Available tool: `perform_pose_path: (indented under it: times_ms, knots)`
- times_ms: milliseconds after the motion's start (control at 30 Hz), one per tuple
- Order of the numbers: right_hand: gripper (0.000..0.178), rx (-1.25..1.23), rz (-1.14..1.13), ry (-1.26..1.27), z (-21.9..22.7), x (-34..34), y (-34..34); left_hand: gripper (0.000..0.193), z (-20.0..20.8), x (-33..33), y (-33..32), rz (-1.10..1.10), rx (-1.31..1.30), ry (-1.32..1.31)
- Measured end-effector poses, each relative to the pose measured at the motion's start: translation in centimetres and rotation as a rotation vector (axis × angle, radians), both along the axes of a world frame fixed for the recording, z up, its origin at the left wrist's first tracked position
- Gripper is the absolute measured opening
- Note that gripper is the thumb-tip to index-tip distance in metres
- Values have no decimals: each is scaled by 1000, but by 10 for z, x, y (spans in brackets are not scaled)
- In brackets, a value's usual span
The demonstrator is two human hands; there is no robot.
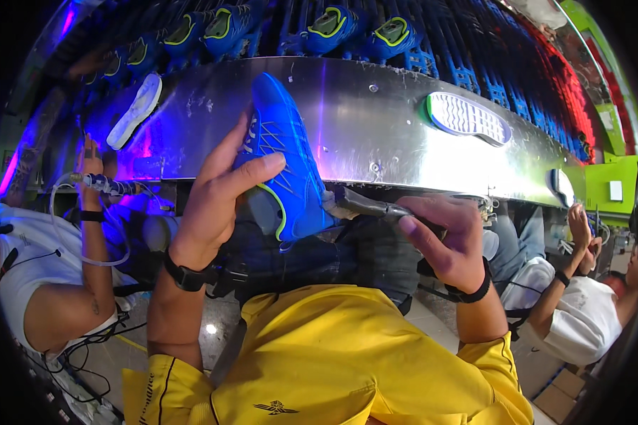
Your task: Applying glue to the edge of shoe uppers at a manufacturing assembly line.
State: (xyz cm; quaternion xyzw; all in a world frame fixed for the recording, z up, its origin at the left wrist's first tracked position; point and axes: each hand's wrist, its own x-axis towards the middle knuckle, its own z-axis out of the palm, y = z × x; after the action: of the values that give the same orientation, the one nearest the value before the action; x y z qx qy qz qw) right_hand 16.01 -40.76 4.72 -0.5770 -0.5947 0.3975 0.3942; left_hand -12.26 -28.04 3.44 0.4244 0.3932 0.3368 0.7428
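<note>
One long metal bench [376,145] curves across the scene, and behind it runs one conveyor [468,49] of dark blue racks. Two co-workers in white tops sit at the sides, one at the left [28,262] and one at the right [581,322]. One yellow shirt [319,354] covers the person's torso at the bottom.

One blue shoe [298,188] is up off the bench in front of the torso, toe pointing away and tilted a little left, its lime-edged collar to the lower left. At least six more blue shoes [230,32] stand on the racks, four on the left and two near the middle; the farthest left are dim.

The left hand [216,188] grips the held shoe, thumb laid across its laced upper. The right hand [446,234] has its fingers curled around one brush [368,204], whose bristles appear to touch the shoe's right edge near the heel.

Two pale soles lie on the bench, one at the left [135,113], one at the right [468,119]. Two black bands circle the person's wrists, one on the left [186,275], one on the right [480,285]
</note>
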Motion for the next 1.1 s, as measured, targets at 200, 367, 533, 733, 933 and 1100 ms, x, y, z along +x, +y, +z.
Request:
perform_pose_path:
  times_ms: [200, 367, 533, 733, 933, 1100]
  knots:
    - [22, 58, -38, -137, 18, 5, 5, 51, -7, 5, 4, 59, -118, 75]
    - [22, 183, -58, -283, 25, 11, 19, 36, -1, 18, -1, 131, -163, 185]
    - [22, 277, -35, -318, 33, 16, 30, 38, 5, 25, -4, 166, -174, 253]
    - [21, 303, 5, -329, 45, 18, 43, 42, 7, 28, -11, 225, -282, 201]
    - [22, 413, 25, -346, 42, 27, 54, 42, -4, 21, -21, 117, -337, -5]
    - [24, 482, 45, -313, 34, 37, 62, 41, 10, 31, -34, 137, -536, -25]
